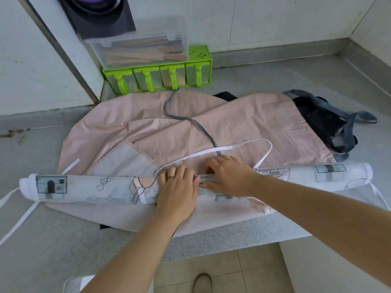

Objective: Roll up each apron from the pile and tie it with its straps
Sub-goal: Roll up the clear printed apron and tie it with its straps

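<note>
A white printed apron (84,187) lies rolled into a long tube across the front of the counter. My left hand (177,187) and my right hand (228,178) press flat on the middle of the roll, side by side, fingers mostly straight. Its white neck strap (243,144) loops out behind the hands, and white tie straps trail off both ends (19,220). Under the roll a pink apron (243,119) is spread flat with a grey strap (190,121) winding over it. A black apron (321,121) with grey straps is bunched at the right.
A green spice rack (160,77) stands against the back wall, with a clear box of chopsticks (141,47) on top. The grey counter (296,75) ends at a front edge near me; floor tiles and my shoe (202,282) show below.
</note>
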